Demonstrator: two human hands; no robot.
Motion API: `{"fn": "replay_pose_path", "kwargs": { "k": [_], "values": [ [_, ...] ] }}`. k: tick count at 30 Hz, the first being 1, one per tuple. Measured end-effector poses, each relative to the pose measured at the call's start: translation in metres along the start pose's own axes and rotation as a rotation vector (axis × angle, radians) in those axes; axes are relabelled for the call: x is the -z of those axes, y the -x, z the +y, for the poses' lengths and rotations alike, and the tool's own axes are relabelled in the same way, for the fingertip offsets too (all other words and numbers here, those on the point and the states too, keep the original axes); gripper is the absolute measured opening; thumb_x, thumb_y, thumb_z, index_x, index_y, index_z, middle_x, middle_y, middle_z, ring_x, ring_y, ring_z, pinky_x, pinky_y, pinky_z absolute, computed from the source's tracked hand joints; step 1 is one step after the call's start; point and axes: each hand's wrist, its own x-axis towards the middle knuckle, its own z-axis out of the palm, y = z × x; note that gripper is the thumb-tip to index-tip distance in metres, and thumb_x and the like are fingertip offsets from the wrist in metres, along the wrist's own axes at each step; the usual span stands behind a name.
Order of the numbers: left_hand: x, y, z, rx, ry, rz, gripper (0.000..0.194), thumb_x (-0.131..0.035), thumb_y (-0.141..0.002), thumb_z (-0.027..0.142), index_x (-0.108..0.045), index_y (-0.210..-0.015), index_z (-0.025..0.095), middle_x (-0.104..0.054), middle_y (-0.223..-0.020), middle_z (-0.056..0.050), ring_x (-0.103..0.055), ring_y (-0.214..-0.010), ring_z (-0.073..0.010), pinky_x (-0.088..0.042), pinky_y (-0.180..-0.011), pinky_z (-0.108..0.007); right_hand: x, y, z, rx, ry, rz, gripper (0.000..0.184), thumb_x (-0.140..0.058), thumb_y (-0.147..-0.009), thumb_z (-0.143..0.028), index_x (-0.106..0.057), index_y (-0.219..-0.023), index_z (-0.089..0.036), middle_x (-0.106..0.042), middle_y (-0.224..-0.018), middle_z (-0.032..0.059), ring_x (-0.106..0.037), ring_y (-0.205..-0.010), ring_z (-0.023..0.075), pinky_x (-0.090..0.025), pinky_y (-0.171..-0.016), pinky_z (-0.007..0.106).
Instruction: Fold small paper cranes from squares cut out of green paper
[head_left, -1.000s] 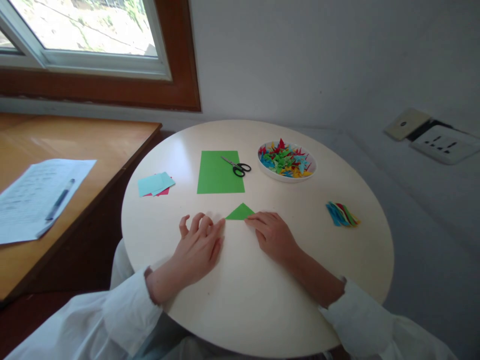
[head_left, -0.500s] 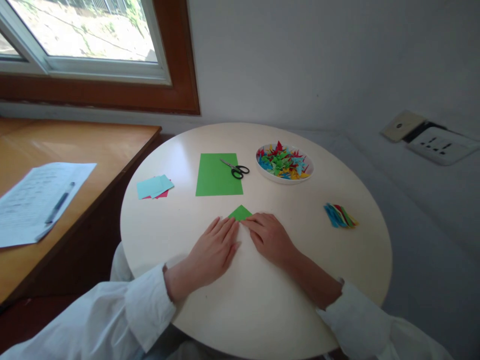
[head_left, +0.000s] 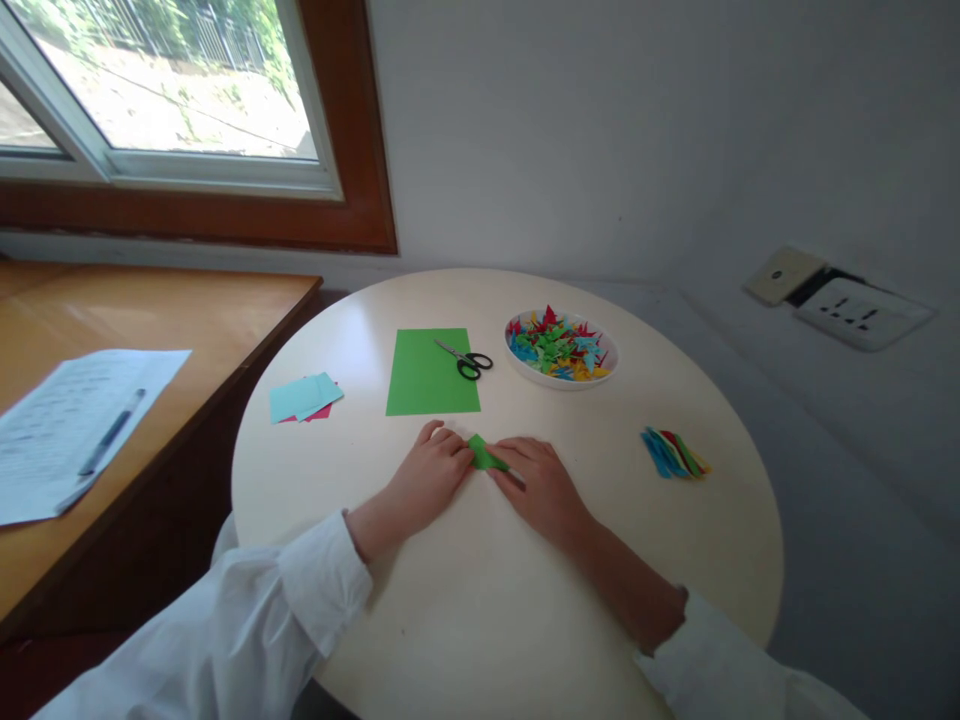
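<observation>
A small folded piece of green paper (head_left: 486, 456) lies between my two hands, near the middle of the round white table (head_left: 480, 610). My left hand (head_left: 426, 478) grips its left side, the fingers curled together. On the other side, my right hand (head_left: 541, 488) pinches the paper's right part between thumb and fingers. Some of the paper is hidden under the fingertips. Just beyond my hands lies a larger green sheet (head_left: 420, 385), and black-handled scissors (head_left: 469, 362) rest across its right edge.
A white bowl (head_left: 559, 380) of colourful folded paper pieces stands at the back right. Folded paper strips (head_left: 673, 454) lie to the right, light blue and pink paper squares (head_left: 306, 396) to the left. A wooden desk (head_left: 225, 310) holds written sheets (head_left: 60, 430) and a pen (head_left: 112, 432).
My left fingers, stretched flat before, have curled in and now grip the green paper. The paper shows less of a triangle and sits partly turned between my hands. The view has tilted up slightly.
</observation>
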Motion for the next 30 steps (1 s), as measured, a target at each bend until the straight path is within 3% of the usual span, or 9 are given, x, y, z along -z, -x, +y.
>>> {"fn": "replay_pose_path", "kwargs": {
  "k": [4,9,16,20,23,28,30],
  "values": [
    [-0.003,0.002,-0.003,-0.113,-0.103,-0.002,0.022,-0.042,-0.089,0.017,-0.063,-0.093,0.012,-0.065,-0.088,-0.008,-0.056,-0.085,-0.0203,-0.040,-0.088,-0.037,-0.001,0.000,0.002,0.004,-0.035,0.004,0.023,-0.058,-0.081,-0.016,-0.064,-0.102,-0.017,-0.069,-0.096,0.0066,-0.061,-0.090,0.0197,-0.044,-0.080,0.034],
    [-0.008,0.003,-0.006,-0.157,-0.117,0.037,0.018,-0.045,-0.088,0.017,-0.061,-0.093,0.011,-0.065,-0.089,-0.010,-0.056,-0.084,-0.0224,-0.044,-0.078,-0.036,-0.003,-0.001,0.004,-0.002,-0.065,0.008,0.024,-0.059,-0.080,-0.016,-0.064,-0.103,-0.019,-0.068,-0.095,0.0062,-0.060,-0.090,0.0195,-0.043,-0.079,0.034],
    [-0.008,-0.002,-0.008,-0.105,-0.084,0.097,0.020,-0.041,-0.089,0.017,-0.060,-0.081,0.013,-0.064,-0.071,-0.007,-0.058,-0.071,-0.0207,-0.043,-0.069,-0.033,-0.004,-0.010,0.004,-0.027,-0.092,0.028,0.015,-0.057,-0.080,-0.010,-0.067,-0.086,-0.020,-0.068,-0.084,0.0045,-0.060,-0.081,0.0186,-0.041,-0.075,0.034],
    [-0.001,-0.010,-0.010,-0.010,0.001,0.090,0.025,-0.040,-0.090,0.023,-0.061,-0.079,0.015,-0.065,-0.066,-0.008,-0.059,-0.064,-0.0194,-0.041,-0.067,-0.033,-0.006,-0.023,0.007,-0.099,-0.250,0.085,0.010,-0.058,-0.077,-0.011,-0.065,-0.075,-0.018,-0.069,-0.078,0.0036,-0.060,-0.077,0.0176,-0.042,-0.074,0.033],
    [0.006,-0.021,-0.020,0.190,0.225,0.091,0.024,-0.042,-0.087,0.021,-0.061,-0.075,0.016,-0.064,-0.062,-0.006,-0.057,-0.057,-0.0172,-0.038,-0.058,-0.028,-0.006,-0.037,0.011,-0.200,-0.431,0.179,0.005,-0.061,-0.076,-0.019,-0.065,-0.075,-0.017,-0.069,-0.075,0.0033,-0.061,-0.072,0.0167,-0.044,-0.071,0.030],
    [0.011,-0.040,-0.049,0.545,1.079,0.229,0.023,-0.062,-0.072,0.031,-0.056,-0.056,0.016,-0.057,-0.046,0.001,-0.052,-0.046,-0.0120,-0.035,-0.049,-0.023,-0.009,-0.064,0.021,-0.371,-0.574,0.357,0.015,-0.059,-0.075,-0.030,-0.065,-0.071,-0.017,-0.069,-0.073,0.0031,-0.060,-0.069,0.0167,-0.045,-0.066,0.029],
    [0.010,-0.043,-0.060,0.623,1.208,0.277,0.027,-0.066,-0.068,0.039,-0.055,-0.058,0.016,-0.055,-0.043,0.001,-0.053,-0.043,-0.0126,-0.037,-0.047,-0.023,-0.014,-0.076,0.026,-0.389,-0.553,0.417,0.017,-0.057,-0.076,-0.031,-0.065,-0.073,-0.017,-0.069,-0.075,0.0041,-0.060,-0.069,0.0172,-0.046,-0.065,0.029]
  ]
}}
